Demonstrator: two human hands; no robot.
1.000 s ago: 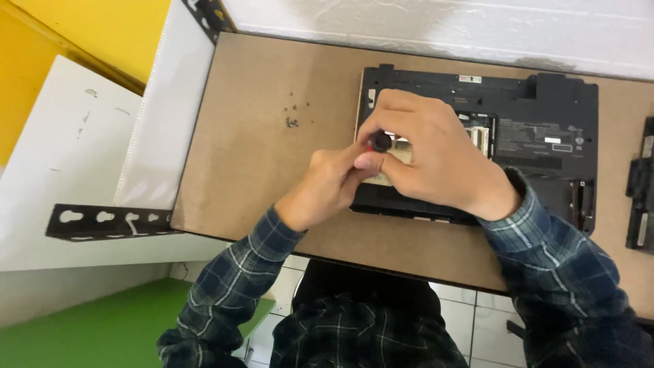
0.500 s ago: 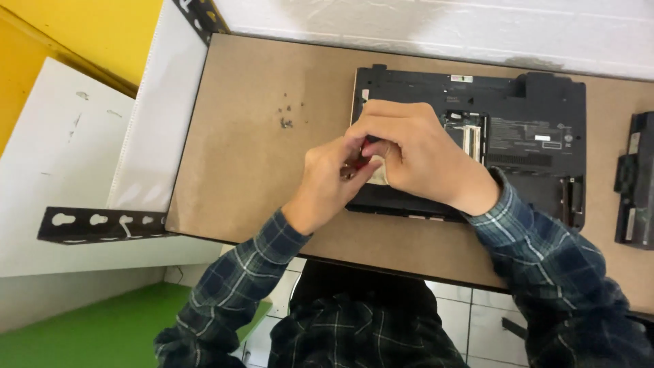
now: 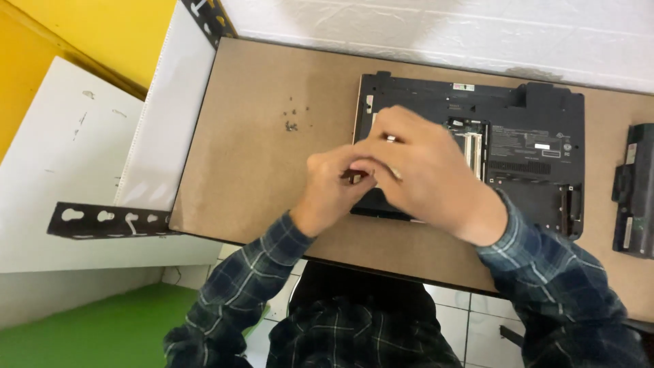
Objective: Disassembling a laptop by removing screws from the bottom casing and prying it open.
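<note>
A black laptop point(image 3: 531, 150) lies bottom up on the brown table point(image 3: 272, 177), with an open memory bay near its middle. Both hands meet over its left front corner. My right hand point(image 3: 429, 174) is curled over a small screwdriver, which it mostly hides; only a thin pale shaft point(image 3: 396, 173) shows under the fingers. My left hand point(image 3: 334, 187) pinches the same tool from the left, fingertips against the right hand. The tool's tip and the spot under it are hidden.
Several tiny loose screws point(image 3: 291, 120) lie on the table left of the laptop. A black battery pack point(image 3: 635, 194) sits at the right edge. A black slotted metal bracket point(image 3: 109, 219) and white panels point(image 3: 61, 170) lie left of the table. The table's front edge is close to my body.
Both hands have drawn closer together and shifted slightly left over the laptop's corner. The dark round handle end seen a second ago is now covered by my right hand.
</note>
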